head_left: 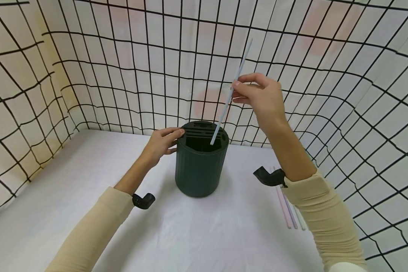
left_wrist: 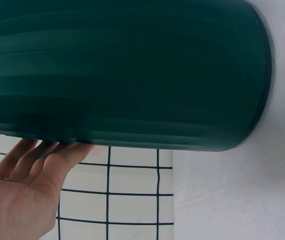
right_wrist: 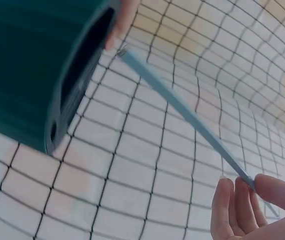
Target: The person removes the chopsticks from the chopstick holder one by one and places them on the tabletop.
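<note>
A dark green round holder point(head_left: 200, 172) stands upright on the table, with slots and a larger opening in its top. My left hand point(head_left: 161, 145) holds it at the left rim, thumb on the top edge and fingers against the outer wall point(left_wrist: 127, 75). Between right thumb and fingertips, my right hand point(head_left: 261, 96) pinches a long, thin light blue straw point(head_left: 228, 100). The straw slants, its lower end in front of the opening in the head view. The right wrist view shows that end point(right_wrist: 127, 54) just outside the holder's top, apart from it.
Several pastel straws point(head_left: 285, 211), pink, purple and green, lie on the white tabletop point(head_left: 176, 241) at the right, partly hidden by my right forearm. A black wire grid point(head_left: 149, 68) stands behind the table and along both sides. Each wrist carries a black camera mount point(head_left: 143, 201).
</note>
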The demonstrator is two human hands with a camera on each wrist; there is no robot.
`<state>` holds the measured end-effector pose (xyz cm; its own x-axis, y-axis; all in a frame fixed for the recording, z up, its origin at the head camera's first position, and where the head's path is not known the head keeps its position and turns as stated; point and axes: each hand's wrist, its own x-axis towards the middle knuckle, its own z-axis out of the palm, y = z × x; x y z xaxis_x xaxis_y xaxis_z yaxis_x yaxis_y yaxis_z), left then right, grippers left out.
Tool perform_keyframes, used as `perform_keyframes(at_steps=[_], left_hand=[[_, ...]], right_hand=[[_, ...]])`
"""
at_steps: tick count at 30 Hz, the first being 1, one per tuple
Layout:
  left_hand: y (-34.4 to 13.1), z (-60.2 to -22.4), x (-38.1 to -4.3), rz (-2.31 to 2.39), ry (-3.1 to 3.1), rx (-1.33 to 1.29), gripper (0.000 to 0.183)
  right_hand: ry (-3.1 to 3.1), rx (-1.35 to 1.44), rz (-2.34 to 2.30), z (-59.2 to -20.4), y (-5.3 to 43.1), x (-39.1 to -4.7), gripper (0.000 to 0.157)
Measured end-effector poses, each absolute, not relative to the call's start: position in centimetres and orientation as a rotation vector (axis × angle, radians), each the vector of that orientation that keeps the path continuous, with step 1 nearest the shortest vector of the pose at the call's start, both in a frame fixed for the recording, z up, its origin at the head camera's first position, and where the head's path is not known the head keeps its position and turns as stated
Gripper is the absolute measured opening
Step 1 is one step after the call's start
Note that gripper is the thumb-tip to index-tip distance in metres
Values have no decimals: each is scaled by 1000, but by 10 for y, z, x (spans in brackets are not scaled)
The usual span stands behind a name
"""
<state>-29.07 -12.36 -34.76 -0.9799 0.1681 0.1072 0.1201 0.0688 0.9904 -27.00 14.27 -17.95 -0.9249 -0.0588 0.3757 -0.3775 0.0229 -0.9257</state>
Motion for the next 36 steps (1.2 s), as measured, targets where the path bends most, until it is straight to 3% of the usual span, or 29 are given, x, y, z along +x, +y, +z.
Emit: perform_keyframes(at_steps=[7, 15, 36], left_hand=[[-124, -346, -290, 2099, 2264, 295, 54], [-126, -346, -289, 2102, 2251, 303, 55], [-126, -347, -291, 2084, 2263, 305, 55]], right_hand=[[-1970, 355, 2064, -171, 175, -266, 25], [-2077, 259, 1991, -189, 210, -270, 31], [-2425, -171, 1868, -308, 298, -300, 37]])
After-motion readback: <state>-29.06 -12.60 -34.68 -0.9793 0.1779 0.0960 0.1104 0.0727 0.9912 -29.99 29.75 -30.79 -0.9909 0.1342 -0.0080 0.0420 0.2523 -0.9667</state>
